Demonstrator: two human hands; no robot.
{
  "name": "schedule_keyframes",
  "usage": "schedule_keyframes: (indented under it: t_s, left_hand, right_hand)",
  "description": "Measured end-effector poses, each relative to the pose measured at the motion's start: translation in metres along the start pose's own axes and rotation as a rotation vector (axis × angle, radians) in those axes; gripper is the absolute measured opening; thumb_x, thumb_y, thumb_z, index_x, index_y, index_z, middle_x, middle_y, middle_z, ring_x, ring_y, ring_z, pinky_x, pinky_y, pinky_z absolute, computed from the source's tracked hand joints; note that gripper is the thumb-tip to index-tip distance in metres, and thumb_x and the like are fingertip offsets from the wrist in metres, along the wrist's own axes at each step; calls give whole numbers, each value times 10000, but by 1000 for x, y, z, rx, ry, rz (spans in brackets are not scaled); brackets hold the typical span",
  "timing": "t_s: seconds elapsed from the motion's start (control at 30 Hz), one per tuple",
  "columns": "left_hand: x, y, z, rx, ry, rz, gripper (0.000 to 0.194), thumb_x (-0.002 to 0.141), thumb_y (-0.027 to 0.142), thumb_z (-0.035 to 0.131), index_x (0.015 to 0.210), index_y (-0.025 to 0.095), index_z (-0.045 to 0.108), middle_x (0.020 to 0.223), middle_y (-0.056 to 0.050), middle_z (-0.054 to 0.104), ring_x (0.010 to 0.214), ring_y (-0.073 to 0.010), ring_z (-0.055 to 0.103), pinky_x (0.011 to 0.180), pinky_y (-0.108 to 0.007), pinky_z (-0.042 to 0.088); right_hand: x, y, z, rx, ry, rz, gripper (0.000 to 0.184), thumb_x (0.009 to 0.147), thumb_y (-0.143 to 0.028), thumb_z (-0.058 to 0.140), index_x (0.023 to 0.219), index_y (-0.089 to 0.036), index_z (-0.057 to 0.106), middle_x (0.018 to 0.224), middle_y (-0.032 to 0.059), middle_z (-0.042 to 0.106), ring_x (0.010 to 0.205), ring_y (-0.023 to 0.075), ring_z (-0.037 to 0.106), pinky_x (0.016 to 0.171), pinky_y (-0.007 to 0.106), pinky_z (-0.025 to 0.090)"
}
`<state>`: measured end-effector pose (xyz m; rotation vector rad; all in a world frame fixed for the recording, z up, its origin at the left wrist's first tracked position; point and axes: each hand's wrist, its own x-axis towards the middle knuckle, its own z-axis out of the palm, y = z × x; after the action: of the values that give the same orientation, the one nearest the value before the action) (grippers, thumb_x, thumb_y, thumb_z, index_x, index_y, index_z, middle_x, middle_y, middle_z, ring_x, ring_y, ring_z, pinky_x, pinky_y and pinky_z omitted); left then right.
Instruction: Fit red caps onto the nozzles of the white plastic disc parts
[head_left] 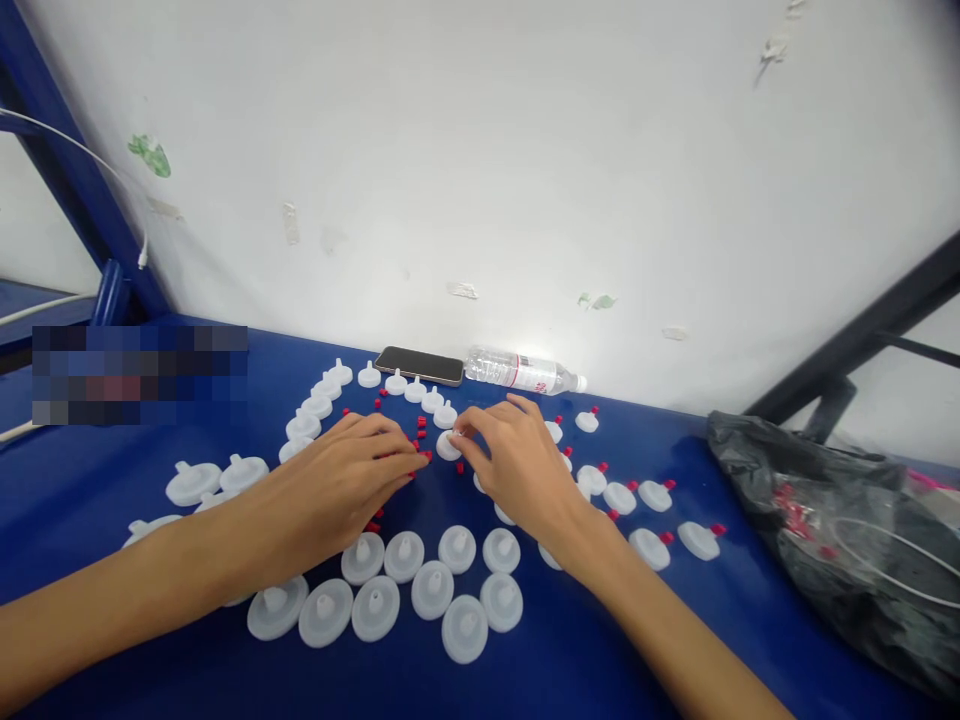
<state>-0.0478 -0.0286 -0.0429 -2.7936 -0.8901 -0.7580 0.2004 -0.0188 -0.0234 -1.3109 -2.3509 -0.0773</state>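
Many white plastic discs with a small centre nozzle (405,556) lie spread on a blue table (600,640). Small red caps (421,428) are scattered among them near the middle. My left hand (341,480) rests palm down over the red caps, its fingertips pinched on a red cap (425,457). My right hand (517,460) pinches one white disc (448,445) with curled fingers. To the right lie several discs with red caps fitted (699,538).
A dark phone (418,365) and a lying clear water bottle (521,372) sit against the white wall. A black plastic bag (832,540) with red pieces inside lies at the right. Blue frame posts and a white cable stand at the left.
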Motion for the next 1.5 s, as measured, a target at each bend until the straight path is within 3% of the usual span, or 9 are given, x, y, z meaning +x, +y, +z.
schedule_keyframes:
  t_s: [0.07, 0.13, 0.27, 0.5, 0.67, 0.97, 1.13, 1.33, 1.5]
  left_hand:
    - [3, 3, -5, -27, 78, -66, 341, 1082, 311, 585, 1394, 227, 693, 1215, -102, 792, 1095, -269, 734, 940, -442, 620]
    - [5, 7, -9, -67, 141, -102, 472, 1058, 490, 639, 1444, 218, 657, 1220, -102, 804, 1066, -268, 764, 872, -407, 652]
    - [7, 11, -12, -131, 216, -96, 254, 1076, 407, 635, 1278, 272, 710, 1112, 0, 823, 976, -187, 787, 842, -309, 650]
    - [9, 4, -16, 61, 276, -41, 280, 1120, 323, 538, 1316, 192, 689, 1169, -98, 757, 988, -197, 775, 799, -297, 632]
    - [5, -1, -9, -6, 270, -64, 307, 1117, 330, 546, 1391, 251, 660, 1173, -80, 684, 840, -143, 699, 675, -245, 579]
    - [2, -2, -6, 62, 220, -62, 360, 1114, 431, 538, 1393, 228, 641, 1248, -98, 756, 1068, -222, 772, 896, -317, 662]
    - [0, -6, 0, 72, 268, -31, 352, 1125, 439, 509, 1381, 231, 632, 1220, -82, 766, 1068, -208, 763, 923, -318, 647]
    - [-2, -6, 0, 47, 209, -40, 334, 1132, 425, 496, 1380, 250, 635, 1231, -67, 752, 1085, -204, 745, 912, -322, 638]
    - [-2, -4, 0, 38, 191, -45, 343, 1127, 441, 508, 1387, 256, 634, 1229, -61, 748, 1067, -202, 746, 903, -325, 637]
  right_hand:
    - [-3, -6, -4, 138, 67, -12, 63, 1068, -244, 698, 1019, -223, 732, 954, 2, 824, 908, 198, 733, 1144, 445, 440]
    - [-5, -14, -7, 314, 133, -32, 88, 1033, -257, 756, 949, -241, 734, 915, -31, 827, 862, 186, 726, 1047, 393, 499]
    - [-8, -20, -10, 455, 166, -71, 162, 1084, -305, 680, 956, -252, 764, 917, -45, 833, 837, 165, 736, 1073, 396, 492]
    - [-11, 1, -7, -119, -40, -56, 340, 1128, -359, 568, 960, -156, 783, 952, 102, 805, 1048, 302, 721, 1189, 590, 400]
    - [-15, -1, 0, -360, -144, -85, 282, 1104, -359, 583, 1051, -152, 766, 1014, 148, 738, 1043, 343, 690, 1070, 587, 498]
    - [-14, -2, 13, -413, -168, -141, 197, 1117, -211, 501, 1112, -162, 692, 1038, 122, 702, 1024, 305, 688, 1094, 571, 509]
    - [-16, 1, 11, -420, -165, -159, 198, 1124, -203, 498, 1096, -172, 692, 1039, 105, 704, 1041, 296, 692, 1116, 566, 503]
    - [-14, -1, 9, -425, -152, -133, 232, 1124, -341, 559, 1112, -161, 705, 1023, 127, 720, 1054, 324, 700, 1092, 583, 513]
    - [-11, 0, 15, -412, -155, -162, 148, 1091, -167, 566, 1143, -157, 705, 1034, 131, 729, 1035, 316, 702, 1095, 569, 507]
